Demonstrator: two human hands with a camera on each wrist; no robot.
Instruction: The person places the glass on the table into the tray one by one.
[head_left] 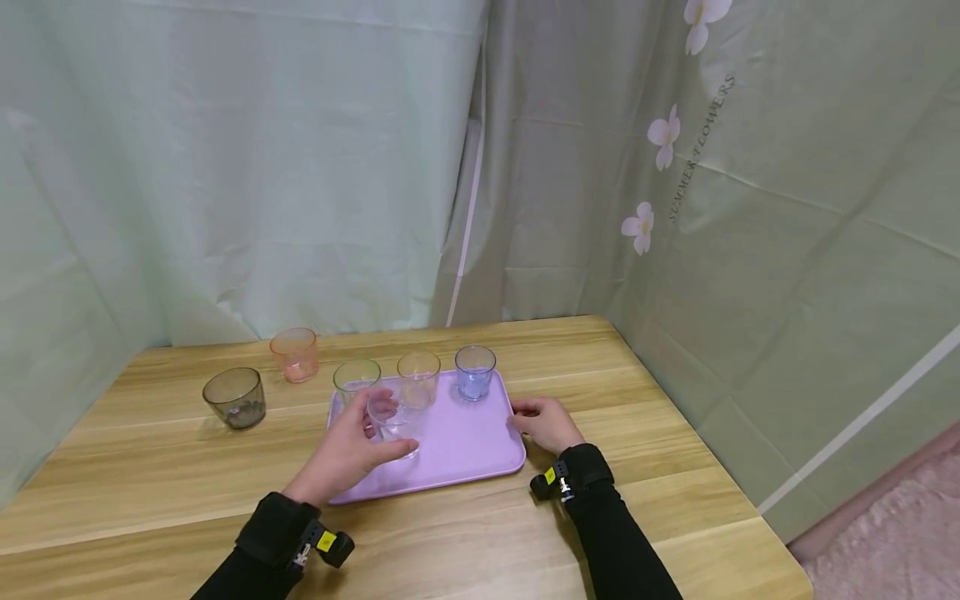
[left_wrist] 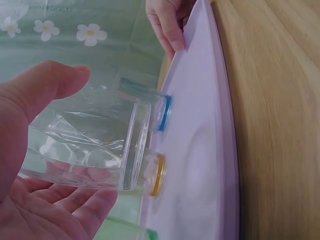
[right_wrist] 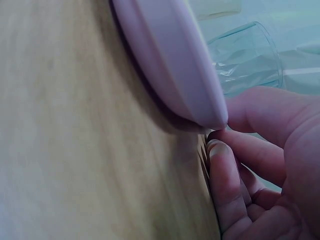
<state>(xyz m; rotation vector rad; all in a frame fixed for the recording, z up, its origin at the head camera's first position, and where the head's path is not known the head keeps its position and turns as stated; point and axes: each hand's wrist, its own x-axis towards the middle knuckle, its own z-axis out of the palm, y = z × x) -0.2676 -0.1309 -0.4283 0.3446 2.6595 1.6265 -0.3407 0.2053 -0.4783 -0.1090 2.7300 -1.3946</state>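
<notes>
My left hand [head_left: 347, 448] grips a clear glass [left_wrist: 85, 145] around its sides, thumb on one side and fingers on the other. The glass is held over the left part of a light purple tray [head_left: 472, 446]. At the tray's right edge, my right hand [head_left: 550, 423] pinches the rim between thumb and fingers, as the right wrist view shows close up. Along the tray's far side stand a green-rimmed glass [head_left: 357, 372], a yellow glass [head_left: 420, 387] and a blue glass [head_left: 475, 379]. The held glass and left hand partly cover the green-rimmed one.
Left of the tray, a smoky grey glass [head_left: 238, 402] and a pink glass [head_left: 295, 360] stand on the wooden table [head_left: 630, 517]. A pale green curtain [head_left: 322, 167] hangs along the back and sides. Pink fabric [head_left: 892, 533] shows at the lower right.
</notes>
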